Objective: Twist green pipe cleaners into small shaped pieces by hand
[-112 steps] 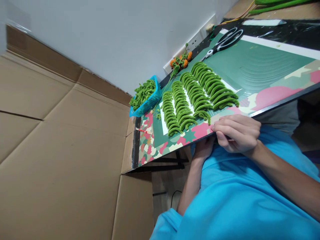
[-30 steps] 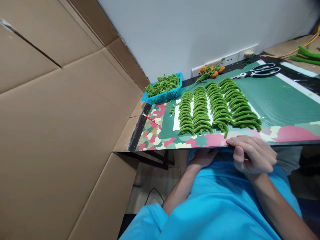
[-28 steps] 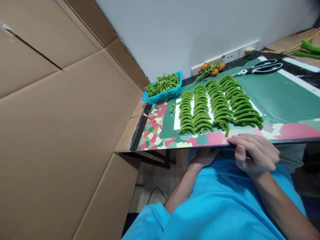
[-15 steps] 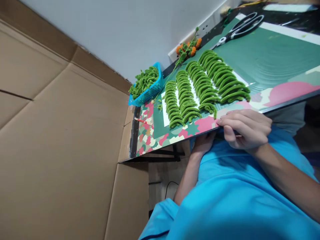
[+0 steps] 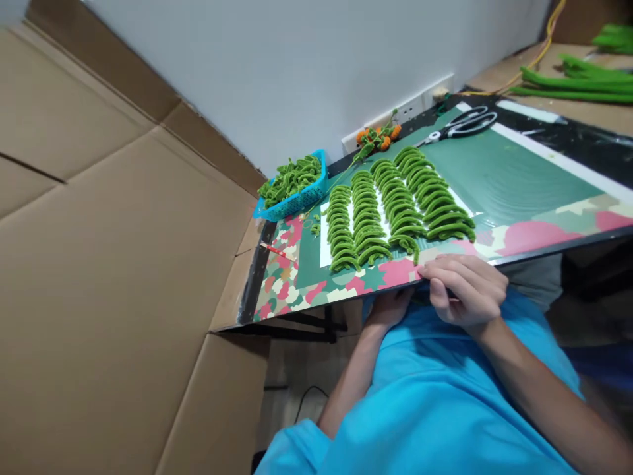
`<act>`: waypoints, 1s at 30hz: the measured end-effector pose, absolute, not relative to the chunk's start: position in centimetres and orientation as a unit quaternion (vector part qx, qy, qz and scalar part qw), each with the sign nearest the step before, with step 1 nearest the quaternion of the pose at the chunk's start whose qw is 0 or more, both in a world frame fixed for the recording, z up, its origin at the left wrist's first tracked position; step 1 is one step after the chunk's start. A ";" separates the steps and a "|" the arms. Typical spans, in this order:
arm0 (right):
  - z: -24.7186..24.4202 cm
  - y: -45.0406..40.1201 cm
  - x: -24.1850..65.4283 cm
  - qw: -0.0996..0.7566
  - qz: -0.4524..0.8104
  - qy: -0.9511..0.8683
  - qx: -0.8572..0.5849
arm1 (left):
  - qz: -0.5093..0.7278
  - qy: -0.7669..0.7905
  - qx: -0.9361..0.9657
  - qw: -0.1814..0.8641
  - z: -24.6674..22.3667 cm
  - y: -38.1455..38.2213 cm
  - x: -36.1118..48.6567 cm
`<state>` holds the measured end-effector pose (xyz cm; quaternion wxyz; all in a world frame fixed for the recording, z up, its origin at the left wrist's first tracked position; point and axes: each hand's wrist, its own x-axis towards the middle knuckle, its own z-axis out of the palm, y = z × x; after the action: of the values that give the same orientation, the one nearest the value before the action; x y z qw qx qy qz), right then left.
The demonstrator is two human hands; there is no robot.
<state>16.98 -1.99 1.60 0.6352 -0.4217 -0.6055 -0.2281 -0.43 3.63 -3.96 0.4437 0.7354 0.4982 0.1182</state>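
Note:
My right hand [image 5: 465,287] rests at the front edge of the table, its fingers bent and their tips on the camouflage-patterned border of the mat. The thumb hangs apart below them, and nothing shows between. My left hand [image 5: 390,309] is low under the table edge, against the blue shirt; its fingers are hidden. Just beyond the right fingertips lie curved, fuzzy green pieces [image 5: 405,214], like bent pipe cleaners. They are stacked in several rows on white sheet material [image 5: 325,237] over the green mat [image 5: 509,168].
A blue basket [image 5: 297,201] heaped with similar green pieces stands at the left corner. Behind the rows lie orange-and-green fuzzy flowers [image 5: 378,137] and black-handled scissors [image 5: 462,125]. A red-and-white strip [image 5: 277,252] lies left, beside a cardboard wall [image 5: 113,264]. Long green stems [image 5: 573,84] lie far right.
The camera view has tilted up and shifted, bringing the long green stems at far right into sight. Both hands keep the same pose at the table edge; the green rows look unchanged.

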 end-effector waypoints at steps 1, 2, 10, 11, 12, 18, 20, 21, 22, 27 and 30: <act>1.4 -2.0 17.0 0.637 -0.229 -0.603 -0.422 | 0.111 0.498 0.735 0.447 -4.1 3.6 -0.4; 1.3 -2.1 17.1 0.639 -0.231 -0.603 -0.418 | 0.104 0.499 0.736 0.446 -4.1 3.6 -0.4; 0.7 -2.2 17.3 0.638 -0.230 -0.606 -0.416 | 0.116 0.504 0.720 0.463 -4.0 3.7 0.0; 0.7 -2.2 17.3 0.639 -0.232 -0.607 -0.412 | 0.116 0.505 0.718 0.465 -4.0 3.7 0.0; 0.7 -2.2 17.2 0.639 -0.233 -0.608 -0.409 | 0.115 0.506 0.717 0.466 -4.0 3.7 0.0; 0.6 -2.1 17.2 0.639 -0.235 -0.607 -0.410 | 0.112 0.501 0.718 0.470 -3.9 3.7 0.1; 0.6 -2.2 17.2 0.639 -0.236 -0.605 -0.411 | 0.114 0.503 0.718 0.467 -3.8 3.6 0.1; 0.6 -2.2 17.2 0.639 -0.237 -0.605 -0.411 | 0.114 0.504 0.718 0.466 -3.7 3.6 0.1; 0.6 -2.2 17.1 0.640 -0.237 -0.605 -0.411 | 0.114 0.505 0.718 0.465 -3.6 3.6 0.0; 0.8 -2.2 17.2 0.641 -0.235 -0.607 -0.407 | 0.116 0.505 0.717 0.467 -3.4 3.5 0.0; 0.7 -2.1 17.3 0.642 -0.236 -0.608 -0.403 | 0.128 0.500 0.717 0.468 -3.4 3.5 0.1</act>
<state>17.28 -2.13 0.67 0.6423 -0.4026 -0.6082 -0.2357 0.06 3.51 -3.43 0.4679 0.7172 0.5004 0.1277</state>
